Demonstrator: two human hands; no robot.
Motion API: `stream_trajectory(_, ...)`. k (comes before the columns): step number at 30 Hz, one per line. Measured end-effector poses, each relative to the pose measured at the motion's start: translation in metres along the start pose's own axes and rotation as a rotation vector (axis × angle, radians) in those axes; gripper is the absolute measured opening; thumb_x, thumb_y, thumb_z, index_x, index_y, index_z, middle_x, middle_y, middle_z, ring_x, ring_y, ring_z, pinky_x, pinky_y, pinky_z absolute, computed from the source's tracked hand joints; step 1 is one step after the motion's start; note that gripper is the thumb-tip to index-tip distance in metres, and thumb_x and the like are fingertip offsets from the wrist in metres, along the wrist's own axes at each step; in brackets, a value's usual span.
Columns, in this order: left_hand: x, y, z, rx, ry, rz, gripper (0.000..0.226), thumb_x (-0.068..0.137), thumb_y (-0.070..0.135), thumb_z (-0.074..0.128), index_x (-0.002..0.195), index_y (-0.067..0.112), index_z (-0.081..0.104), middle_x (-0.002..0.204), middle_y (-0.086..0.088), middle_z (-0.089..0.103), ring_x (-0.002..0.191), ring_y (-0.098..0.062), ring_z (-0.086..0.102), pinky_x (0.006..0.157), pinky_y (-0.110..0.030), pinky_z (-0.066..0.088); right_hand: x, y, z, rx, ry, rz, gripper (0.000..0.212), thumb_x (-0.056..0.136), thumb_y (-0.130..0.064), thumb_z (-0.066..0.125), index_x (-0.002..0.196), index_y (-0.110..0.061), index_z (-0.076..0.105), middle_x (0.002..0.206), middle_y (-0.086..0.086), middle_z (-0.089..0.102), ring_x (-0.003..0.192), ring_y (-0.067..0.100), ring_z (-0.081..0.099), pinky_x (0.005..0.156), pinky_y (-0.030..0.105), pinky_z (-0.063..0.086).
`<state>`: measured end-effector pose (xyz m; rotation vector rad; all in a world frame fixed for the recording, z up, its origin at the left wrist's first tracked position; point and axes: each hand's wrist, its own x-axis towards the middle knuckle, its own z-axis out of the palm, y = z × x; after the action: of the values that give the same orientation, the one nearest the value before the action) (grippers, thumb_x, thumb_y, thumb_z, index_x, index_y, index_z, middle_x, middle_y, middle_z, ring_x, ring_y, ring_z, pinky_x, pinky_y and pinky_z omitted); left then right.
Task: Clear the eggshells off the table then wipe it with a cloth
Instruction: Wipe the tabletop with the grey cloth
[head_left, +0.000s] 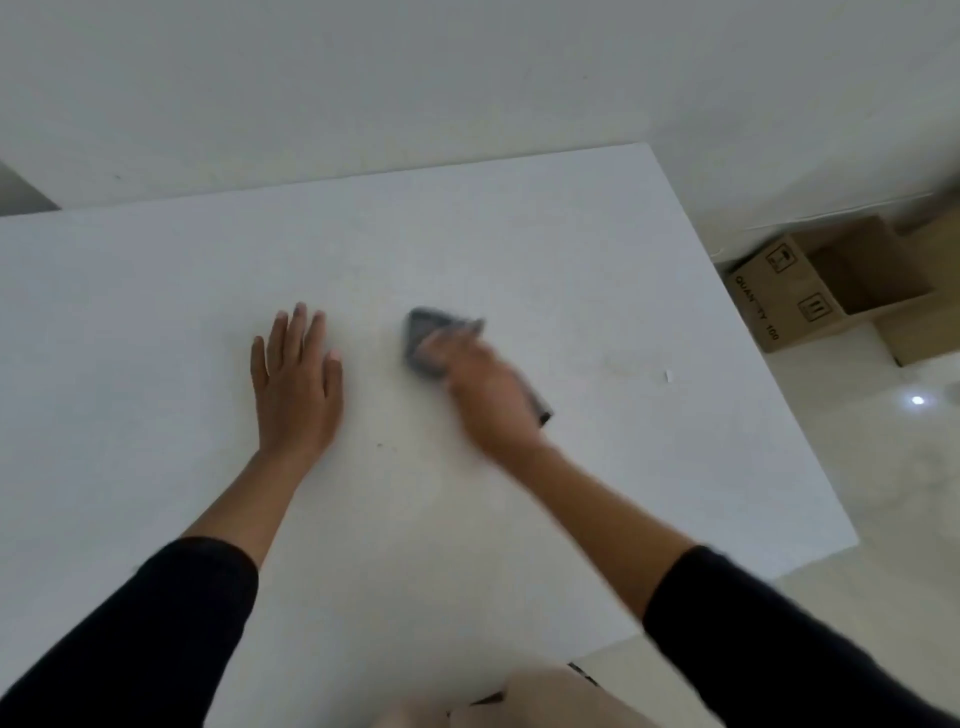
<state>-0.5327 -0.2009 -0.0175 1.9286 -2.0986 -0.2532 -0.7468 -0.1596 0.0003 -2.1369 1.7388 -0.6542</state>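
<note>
My right hand (480, 387) presses a dark grey cloth (423, 338) flat against the white table (156, 312) near its middle; both are motion-blurred. The cloth sticks out past my fingers at the far left and behind my wrist at the right. My left hand (297, 382) lies flat on the table to the left of the cloth, palm down, fingers spread, holding nothing. A tiny white fragment (668, 376), perhaps eggshell, lies on the table to the right. A faint stain (626, 366) shows just left of it.
An open cardboard box (831, 288) stands on the pale floor beyond the table's right edge. A white wall runs behind the table's far edge. A small dark speck (379, 445) sits on the table between my wrists.
</note>
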Motion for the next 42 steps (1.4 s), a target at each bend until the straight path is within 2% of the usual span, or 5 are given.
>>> stream_trajectory(10,0.026,-0.019,0.011,0.077,-0.050,-0.003,0.058,0.095,0.029,0.019,0.149,0.010,0.025,0.156,-0.010,0.022,0.144,-0.026,0.020,0.116,-0.047,0.007,0.076,0.079,-0.030,-0.146,0.138,0.428,0.046,0.095,-0.016,0.035,0.139,-0.019,0.046,0.149,0.002,0.040,0.142,0.024,0.026,0.111,0.040,0.027)
stream_trajectory(16,0.027,-0.020,0.012,0.078,-0.068,-0.029,0.058,0.096,0.030,0.014,0.151,0.009,0.016,0.158,-0.005,0.014,0.146,-0.019,0.012,0.118,-0.043,0.004,0.071,-0.029,0.054,-0.156,-0.119,-0.172,0.054,0.087,-0.011,0.042,0.140,-0.023,0.045,0.146,-0.003,0.044,0.138,0.022,0.033,0.106,0.033,0.027)
stream_trajectory(23,0.027,-0.018,0.010,0.098,-0.044,-0.036,0.057,0.096,0.026,0.021,0.150,0.008,0.021,0.157,-0.007,0.021,0.144,-0.021,0.020,0.118,-0.046,0.011,0.165,0.047,0.005,-0.109,0.122,0.519,0.050,0.095,-0.009,0.034,0.142,-0.023,0.040,0.152,-0.003,0.033,0.141,0.025,0.021,0.110,0.040,0.024)
stream_trajectory(30,0.028,-0.019,0.011,0.126,-0.068,-0.033,0.058,0.096,0.026,0.019,0.150,0.004,0.019,0.157,-0.009,0.019,0.145,-0.020,0.017,0.118,-0.047,0.012,0.198,-0.055,0.085,-0.139,-0.188,-0.277,0.047,0.095,-0.018,0.041,0.141,-0.028,0.041,0.151,-0.007,0.035,0.140,0.021,0.025,0.105,0.036,0.027)
stream_trajectory(42,0.028,-0.021,0.013,0.087,-0.049,-0.032,0.059,0.095,0.027,0.019,0.150,0.007,0.018,0.158,-0.007,0.016,0.145,-0.019,0.014,0.118,-0.043,0.006,0.124,0.122,-0.044,-0.203,0.395,0.883,0.052,0.090,-0.003,0.033,0.139,-0.018,0.042,0.150,0.004,0.034,0.137,0.031,0.025,0.106,0.041,0.025)
